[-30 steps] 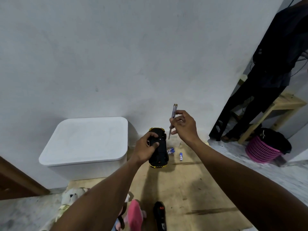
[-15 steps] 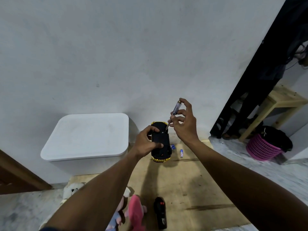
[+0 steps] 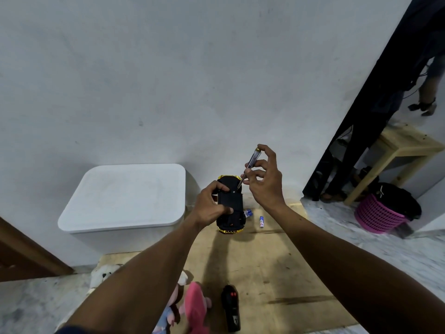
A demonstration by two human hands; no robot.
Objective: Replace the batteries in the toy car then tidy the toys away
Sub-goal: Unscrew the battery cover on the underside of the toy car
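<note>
My left hand [image 3: 212, 207] grips a black toy car with yellow trim [image 3: 231, 206], held upside down with its underside facing me. My right hand [image 3: 263, 182] pinches a slim screwdriver [image 3: 249, 166] with a clear handle; its tip rests on the car's underside near the far end. Loose blue batteries lie on the wooden board beyond the car: one [image 3: 261, 221] to the right and others [image 3: 248, 213] partly hidden by the car. A black remote control [image 3: 231, 307] lies on the board near me.
A white lidded storage bin [image 3: 125, 196] stands at the left against the wall. Plush toys [image 3: 190, 307] lie at my near left. A pink basket [image 3: 378, 218], a wooden bench [image 3: 395, 153] and a standing person's legs are at the right.
My left hand lifted and turned the car closer to me. My right hand brought the screwdriver down from upright until its tip touches the underside.
</note>
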